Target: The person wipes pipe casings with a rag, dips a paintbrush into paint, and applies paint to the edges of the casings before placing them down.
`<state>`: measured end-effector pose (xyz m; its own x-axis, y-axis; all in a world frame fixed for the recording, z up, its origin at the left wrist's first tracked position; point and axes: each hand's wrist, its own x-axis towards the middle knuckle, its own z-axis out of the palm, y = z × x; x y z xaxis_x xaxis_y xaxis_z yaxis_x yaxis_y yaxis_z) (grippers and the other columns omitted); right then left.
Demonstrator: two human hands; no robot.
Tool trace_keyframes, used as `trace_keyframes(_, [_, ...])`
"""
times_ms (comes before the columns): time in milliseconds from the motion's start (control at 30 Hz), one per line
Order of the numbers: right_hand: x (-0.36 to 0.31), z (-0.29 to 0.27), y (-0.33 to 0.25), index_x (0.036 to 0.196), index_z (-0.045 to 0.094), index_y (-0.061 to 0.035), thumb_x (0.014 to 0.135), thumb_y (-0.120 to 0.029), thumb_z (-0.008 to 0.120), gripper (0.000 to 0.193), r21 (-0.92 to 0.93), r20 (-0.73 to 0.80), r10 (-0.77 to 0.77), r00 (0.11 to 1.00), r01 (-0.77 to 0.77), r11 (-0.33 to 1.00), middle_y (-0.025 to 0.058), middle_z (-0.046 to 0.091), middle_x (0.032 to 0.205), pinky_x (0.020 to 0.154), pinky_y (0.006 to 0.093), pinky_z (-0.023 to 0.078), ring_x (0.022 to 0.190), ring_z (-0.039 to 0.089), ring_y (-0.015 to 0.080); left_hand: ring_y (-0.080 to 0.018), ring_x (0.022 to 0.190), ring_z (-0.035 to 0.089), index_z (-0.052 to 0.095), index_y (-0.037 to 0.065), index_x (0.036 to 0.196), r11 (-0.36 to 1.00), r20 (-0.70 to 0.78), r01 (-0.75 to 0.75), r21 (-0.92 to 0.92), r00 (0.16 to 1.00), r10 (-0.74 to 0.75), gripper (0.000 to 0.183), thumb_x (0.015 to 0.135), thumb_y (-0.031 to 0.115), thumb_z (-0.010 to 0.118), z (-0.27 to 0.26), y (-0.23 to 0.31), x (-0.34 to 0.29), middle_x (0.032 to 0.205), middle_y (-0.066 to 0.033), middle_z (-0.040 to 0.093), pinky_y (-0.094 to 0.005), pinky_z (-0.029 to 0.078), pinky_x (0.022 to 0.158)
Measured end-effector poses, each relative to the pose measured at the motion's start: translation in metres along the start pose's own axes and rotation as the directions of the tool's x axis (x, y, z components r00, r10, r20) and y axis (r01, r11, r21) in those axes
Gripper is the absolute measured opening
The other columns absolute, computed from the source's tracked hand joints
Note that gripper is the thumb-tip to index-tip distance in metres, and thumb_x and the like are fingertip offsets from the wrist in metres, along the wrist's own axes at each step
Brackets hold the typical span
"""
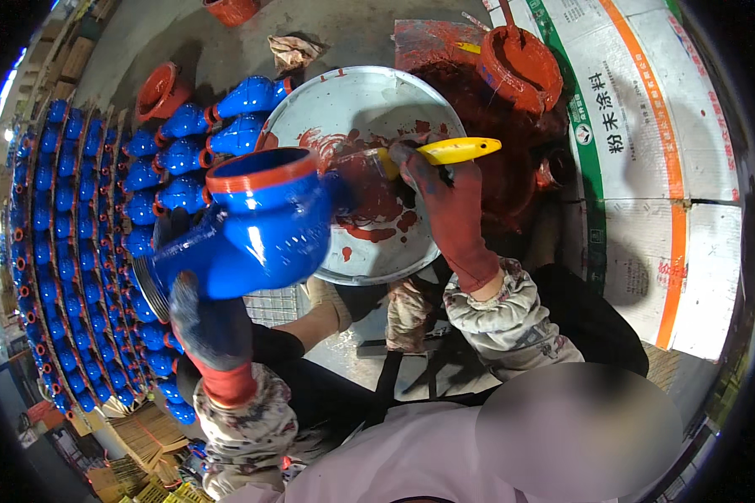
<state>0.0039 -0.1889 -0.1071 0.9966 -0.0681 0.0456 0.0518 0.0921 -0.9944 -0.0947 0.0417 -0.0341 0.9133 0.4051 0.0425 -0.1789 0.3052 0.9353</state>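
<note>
My left hand (pixel 212 323), in a dark-coated red glove, is closed around the threaded end of a glossy blue cast valve body (pixel 268 239). The body is held up with its round mouth, rimmed in red paint, facing upward. In my right hand (pixel 446 201), also gloved, is a paintbrush (pixel 461 151) by its yellow handle. Its red-stained bristles point left toward the valve body, close to its right side; whether they touch it cannot be seen. Beneath both hands lies a round whitish turntable-like top (pixel 398 267), smeared with red paint.
A red-coated paint pot (pixel 520 71) stands at the upper right on red-stained ground. White printed cardboard (pixel 633 243) lines the right. Rows of blue valve bodies (pixel 67 251) fill the left. A red bucket (pixel 161 92) and a crumpled rag (pixel 294 52) sit on the floor beyond.
</note>
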Motion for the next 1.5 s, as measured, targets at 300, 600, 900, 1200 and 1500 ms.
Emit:
trace_keyframes(300, [0.007,0.012,0.005,0.090,0.065,-0.0009,0.084,-0.016,0.070,0.018,-0.123,-0.100,-0.081,0.992,0.069,0.990,0.0110,0.068,0.079,0.066,0.0342,0.051,0.071,0.067,0.0233,-0.0281,0.124,0.049,0.050,0.001,0.130,0.980,-0.136,0.113,-0.166,0.981,-0.136,0.043,0.094,0.025,0.054,-0.024,0.004,0.040,0.133,-0.0147,0.053,-0.0462,0.037,0.107])
trace_keyframes(600, [-0.007,0.020,-0.007,0.099,0.061,0.0034,0.087,-0.006,0.066,0.016,-0.298,0.086,-0.222,0.971,0.238,0.924,0.0093,0.067,0.077,0.055,0.0247,0.048,0.063,0.062,0.0111,-0.0301,0.123,0.049,0.048,0.000,0.129,0.993,-0.191,0.038,-0.111,0.980,-0.059,0.045,0.093,0.027,0.054,-0.037,0.000,0.030,0.133,-0.0164,0.051,-0.0474,0.039,0.106])
trace_keyframes(900, [-0.058,0.022,0.014,0.100,0.062,-0.0061,0.073,-0.003,0.073,0.029,-0.272,-0.029,-0.421,0.907,0.398,0.876,0.0074,0.063,0.095,0.064,0.0370,0.051,0.077,0.061,0.0279,-0.0284,0.122,0.049,0.049,0.002,0.128,1.000,-0.158,-0.014,-0.011,0.987,0.012,0.040,0.095,0.025,0.054,-0.023,-0.002,0.034,0.131,-0.0164,0.052,-0.0464,0.038,0.106])
trace_keyframes(1200, [-0.063,-0.005,0.018,0.112,0.051,-0.0026,0.086,-0.008,0.066,0.030,-0.044,-0.191,-0.310,0.931,0.307,0.951,0.0092,0.065,0.092,0.068,0.0330,0.054,0.080,0.062,0.0176,-0.0284,0.121,0.051,0.049,0.004,0.129,0.970,-0.164,0.077,-0.229,0.980,-0.116,0.041,0.092,0.017,0.057,-0.018,0.002,0.034,0.129,-0.0147,0.054,-0.0462,0.039,0.105])
trace_keyframes(1500, [0.050,-0.005,-0.002,0.089,0.068,0.0002,0.090,-0.024,0.064,0.025,-0.136,0.097,-0.210,0.973,0.222,0.966,0.0060,0.065,0.067,0.055,0.0290,0.045,0.058,0.058,0.0120,-0.0397,0.132,0.039,0.034,0.000,0.143,0.995,0.241,-0.086,0.040,0.968,0.074,0.072,0.078,0.017,0.060,-0.040,0.003,0.029,0.144,-0.0231,0.039,-0.0531,0.027,0.112])
